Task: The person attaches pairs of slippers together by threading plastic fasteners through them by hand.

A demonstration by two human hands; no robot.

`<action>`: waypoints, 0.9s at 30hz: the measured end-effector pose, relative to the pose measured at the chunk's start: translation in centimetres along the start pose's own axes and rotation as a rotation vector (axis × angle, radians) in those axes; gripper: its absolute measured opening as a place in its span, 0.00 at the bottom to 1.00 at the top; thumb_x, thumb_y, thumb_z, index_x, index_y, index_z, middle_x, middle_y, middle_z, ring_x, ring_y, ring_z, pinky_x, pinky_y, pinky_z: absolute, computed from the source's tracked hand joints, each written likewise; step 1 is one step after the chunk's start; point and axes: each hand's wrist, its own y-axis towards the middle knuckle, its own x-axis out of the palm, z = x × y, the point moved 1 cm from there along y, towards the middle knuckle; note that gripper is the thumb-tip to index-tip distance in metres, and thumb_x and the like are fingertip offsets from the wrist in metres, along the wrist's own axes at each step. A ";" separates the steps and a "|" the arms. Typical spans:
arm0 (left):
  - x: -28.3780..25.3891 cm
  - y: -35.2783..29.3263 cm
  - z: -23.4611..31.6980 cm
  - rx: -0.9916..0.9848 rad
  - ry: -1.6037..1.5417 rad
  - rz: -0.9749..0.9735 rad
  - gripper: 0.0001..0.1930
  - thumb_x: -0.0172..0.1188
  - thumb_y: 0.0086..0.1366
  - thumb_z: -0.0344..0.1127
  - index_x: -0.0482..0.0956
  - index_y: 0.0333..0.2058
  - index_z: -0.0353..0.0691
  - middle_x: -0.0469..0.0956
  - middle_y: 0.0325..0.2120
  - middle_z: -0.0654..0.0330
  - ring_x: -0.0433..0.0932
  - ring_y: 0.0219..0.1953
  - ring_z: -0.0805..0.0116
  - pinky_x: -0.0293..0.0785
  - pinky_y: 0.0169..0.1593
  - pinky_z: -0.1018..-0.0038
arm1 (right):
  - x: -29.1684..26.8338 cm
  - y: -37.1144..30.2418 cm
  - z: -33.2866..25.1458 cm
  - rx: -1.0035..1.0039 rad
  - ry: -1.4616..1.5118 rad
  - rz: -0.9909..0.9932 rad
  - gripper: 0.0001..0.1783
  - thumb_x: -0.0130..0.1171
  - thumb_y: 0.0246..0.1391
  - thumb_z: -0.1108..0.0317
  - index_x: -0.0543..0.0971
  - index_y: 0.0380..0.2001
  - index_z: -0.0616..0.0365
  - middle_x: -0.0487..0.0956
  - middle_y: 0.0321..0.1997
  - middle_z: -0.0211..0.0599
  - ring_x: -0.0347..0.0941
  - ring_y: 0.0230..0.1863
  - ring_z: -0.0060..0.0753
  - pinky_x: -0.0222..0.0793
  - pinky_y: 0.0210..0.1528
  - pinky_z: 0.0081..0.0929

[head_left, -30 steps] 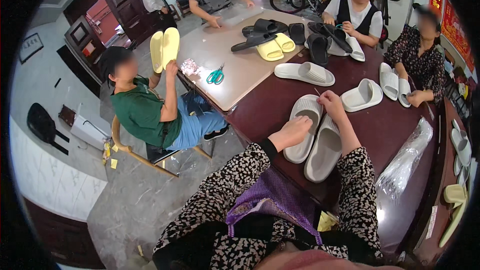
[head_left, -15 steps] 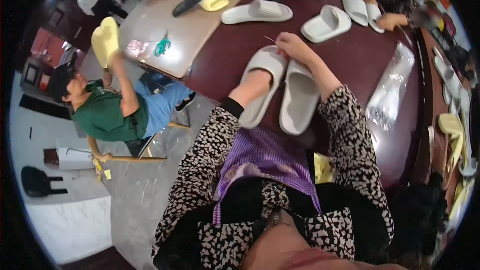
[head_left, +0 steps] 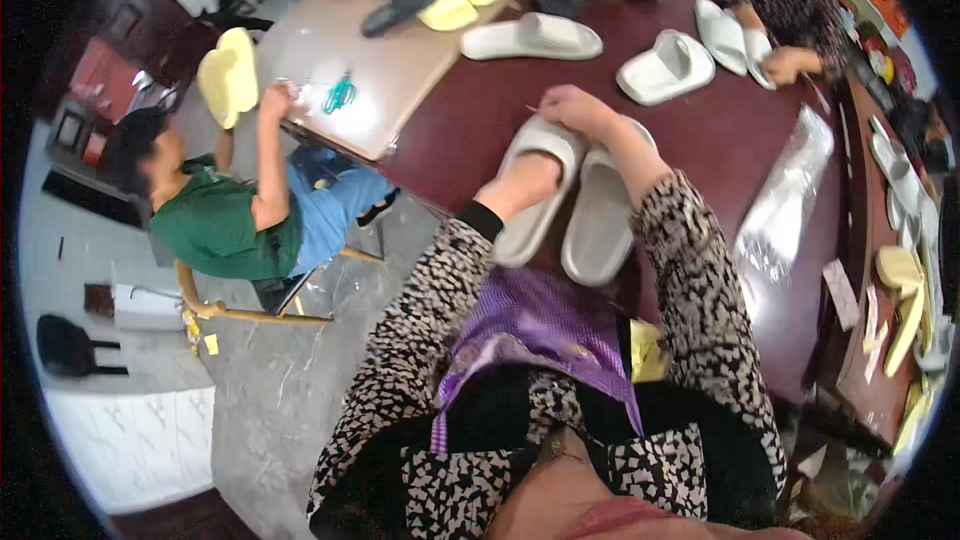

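Slippers, a pale pair, sit side by side at the near edge of the dark red worktop, heels toward the wearer; the left hand reaches in under the strap of the left one, its fingers hidden, so I cannot tell whether they grip; the right hand is at the toe ends, fingers bent inward, and whether they pinch anything I cannot tell; its wrist crosses over the right slipper; beyond lie a white slipper on its side and an upright one; clear plastic lies to the right; teal scissors rest on a pale board to the left, near a co-worker in green who holds up yellow slippers.
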 end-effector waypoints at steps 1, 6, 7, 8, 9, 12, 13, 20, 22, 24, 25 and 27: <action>0.9 0.1 -1.3 0.030 -0.070 0.007 0.27 0.44 0.58 0.29 0.58 0.59 0.34 0.60 0.59 0.44 0.56 0.63 0.54 0.51 0.64 0.65 | 0.3 0.3 0.1 -0.086 -0.098 0.023 0.13 0.55 0.45 0.65 0.78 0.26 0.67 0.77 0.29 0.47 0.73 0.29 0.36 0.69 0.36 0.31; 0.8 0.0 0.8 -0.005 -0.046 -0.028 0.24 0.45 0.56 0.26 0.65 0.54 0.34 0.66 0.54 0.44 0.66 0.55 0.51 0.63 0.56 0.63 | 0.0 -1.2 3.0 0.105 0.231 0.264 0.05 0.55 0.46 0.72 0.75 0.21 0.62 0.72 0.18 0.33 0.68 0.21 0.26 0.65 0.26 0.25; 0.1 -0.2 1.3 -0.011 -0.048 -0.105 0.23 0.45 0.56 0.25 0.67 0.52 0.34 0.68 0.52 0.44 0.69 0.52 0.49 0.65 0.53 0.62 | -0.8 -2.0 2.0 0.184 0.306 0.277 0.06 0.54 0.48 0.72 0.74 0.20 0.62 0.72 0.18 0.30 0.66 0.19 0.21 0.62 0.23 0.21; -1.2 -0.5 2.1 -0.029 -0.027 -0.081 0.23 0.45 0.56 0.25 0.67 0.52 0.34 0.68 0.52 0.44 0.69 0.52 0.49 0.65 0.53 0.62 | -0.8 -2.3 1.7 0.161 0.364 0.325 0.06 0.54 0.48 0.72 0.73 0.21 0.61 0.71 0.17 0.30 0.65 0.18 0.20 0.61 0.21 0.20; -2.2 -0.7 2.8 -0.082 -0.017 -0.153 0.20 0.47 0.55 0.25 0.69 0.49 0.34 0.70 0.48 0.45 0.70 0.49 0.49 0.66 0.51 0.61 | -0.8 -2.4 1.5 0.142 0.423 0.372 0.06 0.53 0.49 0.72 0.72 0.21 0.61 0.70 0.16 0.29 0.64 0.17 0.19 0.60 0.20 0.19; -2.9 -2.4 3.6 -0.060 -0.044 -0.025 0.15 0.48 0.55 0.25 0.72 0.42 0.34 0.73 0.41 0.46 0.72 0.44 0.48 0.69 0.46 0.60 | -1.3 -3.0 0.6 0.076 0.379 0.482 0.04 0.52 0.50 0.74 0.72 0.23 0.61 0.70 0.16 0.29 0.64 0.18 0.18 0.59 0.20 0.18; -2.9 -2.6 4.1 0.044 -0.097 0.151 0.13 0.48 0.55 0.25 0.73 0.40 0.33 0.74 0.37 0.46 0.73 0.41 0.48 0.69 0.45 0.60 | -2.2 -3.5 1.2 0.061 0.371 0.485 0.04 0.52 0.50 0.74 0.72 0.23 0.61 0.70 0.16 0.29 0.64 0.18 0.18 0.59 0.20 0.18; -6.5 -1.2 5.3 0.046 -0.298 0.584 0.09 0.50 0.56 0.26 0.73 0.37 0.32 0.74 0.33 0.48 0.74 0.38 0.48 0.72 0.41 0.62 | -2.0 -5.4 1.0 -0.068 0.106 0.584 0.03 0.50 0.51 0.76 0.72 0.27 0.64 0.72 0.20 0.34 0.68 0.24 0.26 0.65 0.28 0.23; -6.8 0.8 4.8 0.015 -0.324 0.628 0.10 0.51 0.57 0.27 0.73 0.38 0.32 0.74 0.35 0.47 0.74 0.39 0.48 0.72 0.41 0.63 | -1.3 -6.1 -0.6 -0.153 0.085 0.584 0.03 0.50 0.53 0.76 0.72 0.29 0.64 0.73 0.22 0.35 0.68 0.25 0.26 0.66 0.30 0.24; -5.8 3.1 3.4 -0.005 -0.324 0.657 0.11 0.52 0.55 0.26 0.75 0.38 0.31 0.76 0.34 0.48 0.76 0.38 0.51 0.73 0.41 0.65 | -0.9 -6.4 -1.3 -0.195 0.073 0.586 0.03 0.49 0.53 0.76 0.72 0.29 0.64 0.73 0.22 0.36 0.69 0.26 0.26 0.67 0.31 0.25; -5.4 4.1 2.8 -0.006 -0.324 0.658 0.11 0.52 0.55 0.26 0.75 0.38 0.31 0.76 0.34 0.48 0.76 0.38 0.51 0.73 0.41 0.65 | -0.7 -6.4 -1.2 -0.206 0.086 0.605 0.03 0.49 0.54 0.76 0.72 0.29 0.64 0.73 0.23 0.36 0.69 0.26 0.26 0.67 0.32 0.24; -5.3 5.9 2.4 -0.148 -0.514 0.418 0.11 0.53 0.55 0.26 0.75 0.37 0.31 0.78 0.31 0.50 0.78 0.32 0.60 0.73 0.34 0.68 | -0.7 -6.6 -1.0 -0.222 0.110 0.646 0.03 0.49 0.55 0.76 0.72 0.30 0.64 0.74 0.25 0.36 0.69 0.27 0.25 0.67 0.33 0.24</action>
